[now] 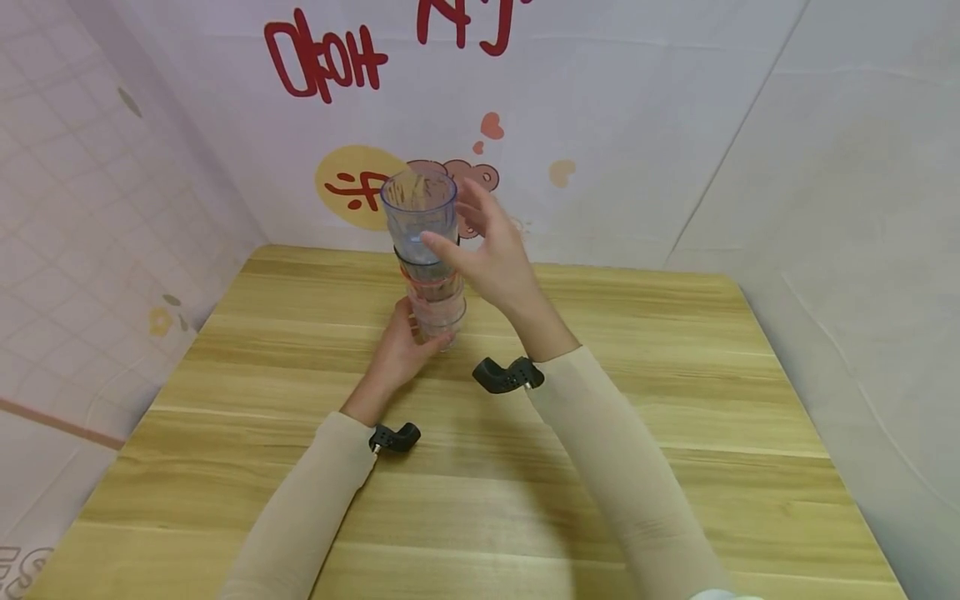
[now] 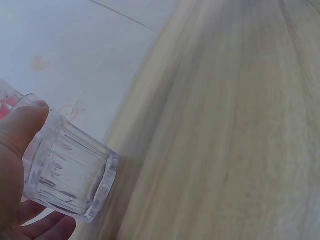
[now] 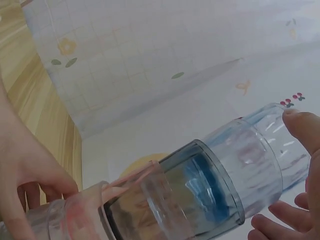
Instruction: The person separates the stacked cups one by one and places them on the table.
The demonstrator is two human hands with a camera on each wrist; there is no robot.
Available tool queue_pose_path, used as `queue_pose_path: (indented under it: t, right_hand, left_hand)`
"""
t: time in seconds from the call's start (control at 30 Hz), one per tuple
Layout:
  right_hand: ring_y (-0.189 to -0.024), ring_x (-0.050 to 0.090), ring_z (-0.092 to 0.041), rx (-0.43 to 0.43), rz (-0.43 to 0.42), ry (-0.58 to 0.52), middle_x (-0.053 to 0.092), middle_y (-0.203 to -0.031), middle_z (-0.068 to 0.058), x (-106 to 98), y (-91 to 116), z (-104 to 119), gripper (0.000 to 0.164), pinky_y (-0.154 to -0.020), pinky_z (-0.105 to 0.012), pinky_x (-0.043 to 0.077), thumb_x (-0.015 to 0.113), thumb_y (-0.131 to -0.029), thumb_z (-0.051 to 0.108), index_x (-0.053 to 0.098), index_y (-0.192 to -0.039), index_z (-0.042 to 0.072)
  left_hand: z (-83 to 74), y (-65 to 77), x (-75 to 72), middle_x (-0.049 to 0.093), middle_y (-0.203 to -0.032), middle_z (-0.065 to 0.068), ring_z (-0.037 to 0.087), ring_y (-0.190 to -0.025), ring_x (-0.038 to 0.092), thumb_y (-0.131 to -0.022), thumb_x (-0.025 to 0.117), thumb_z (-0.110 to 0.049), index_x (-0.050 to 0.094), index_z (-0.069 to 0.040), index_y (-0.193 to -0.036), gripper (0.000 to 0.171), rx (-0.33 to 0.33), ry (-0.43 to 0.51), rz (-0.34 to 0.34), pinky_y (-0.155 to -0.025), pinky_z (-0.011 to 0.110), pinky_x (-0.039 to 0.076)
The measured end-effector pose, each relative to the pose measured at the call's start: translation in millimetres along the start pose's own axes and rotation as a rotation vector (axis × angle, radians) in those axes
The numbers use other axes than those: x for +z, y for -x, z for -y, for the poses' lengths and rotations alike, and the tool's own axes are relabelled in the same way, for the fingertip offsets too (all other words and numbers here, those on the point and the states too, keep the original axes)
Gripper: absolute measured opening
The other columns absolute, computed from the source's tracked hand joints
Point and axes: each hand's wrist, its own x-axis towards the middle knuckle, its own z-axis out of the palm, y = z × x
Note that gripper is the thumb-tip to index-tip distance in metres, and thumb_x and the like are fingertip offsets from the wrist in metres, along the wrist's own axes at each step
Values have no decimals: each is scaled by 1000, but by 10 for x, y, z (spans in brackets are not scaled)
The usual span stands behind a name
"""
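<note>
A tall stack of nested clear plastic cups (image 1: 422, 225) rises over the far part of the table, tinted blue, grey and red in places. Low on the stack, my left hand (image 1: 401, 346) grips it with the thumb across the front and the fingers behind. The lowest clear cup (image 2: 70, 167) shows its ribbed side and thick base in the left wrist view. Around the topmost cup (image 3: 295, 150) my right hand (image 1: 491, 250) is spread, its thumb overlapping the cup's front and its fingers loosely beside the rim.
The wooden table (image 1: 465, 517) ends against a white wall sheet (image 1: 615, 167) printed with red characters and hearts. More pale sheets hang at both sides. A black wrist mount (image 1: 506, 377) sits on the right sleeve and another black mount (image 1: 397, 437) on the left.
</note>
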Motion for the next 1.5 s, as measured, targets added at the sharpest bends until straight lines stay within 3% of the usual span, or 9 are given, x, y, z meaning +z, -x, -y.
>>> queue_pose_path:
  t: [0.1, 0.37, 0.73, 1.17, 1.5]
  right_hand:
    - [-133, 42, -19, 21, -4, 10, 33, -152, -1, 57, -74, -94, 86, -108, -37, 37, 74, -82, 33, 25, -150, 15]
    - [-132, 40, -9, -27, -31, -6, 36, -148, 1, 176, -222, -146, 94, -108, -22, 34, 78, -77, 40, 25, -150, 17]
    - [-132, 39, -10, 26, -69, 57, 36, -147, 4, 214, -270, -121, 93, -107, -28, 37, 78, -72, 49, 30, -148, 23]
    - [-127, 42, -5, -72, -99, 1, 43, -142, 0, 145, -347, 40, 93, -105, -22, 37, 81, -74, 36, 30, -148, 15]
    - [-123, 49, -16, -155, -111, -68, 50, -134, -14, -12, -238, 449, 83, -103, -18, 37, 78, -78, 16, 31, -144, -1]
  left_hand:
    - [-3, 5, 9, 40, -140, 12, 30, -125, 47, -81, 74, -42, 22, -10, -146, 89, -7, 11, -1, -101, 44, 43]
    - [15, 7, 13, 37, -141, 13, 30, -128, 44, -81, 73, -43, 20, -9, -146, 90, -5, 4, -7, -103, 46, 41]
    - [-1, -6, 27, 39, -141, 12, 27, -127, 45, -80, 73, -46, 21, -10, -146, 91, -9, -6, -18, -103, 45, 41]
    - [-13, -8, 23, 38, -141, 11, 26, -127, 45, -81, 71, -47, 17, -12, -147, 92, -41, -18, -6, -103, 44, 41]
    - [-19, -14, 23, 37, -141, 11, 27, -127, 44, -83, 72, -42, 18, -10, -147, 90, -34, -13, -8, -103, 43, 41]
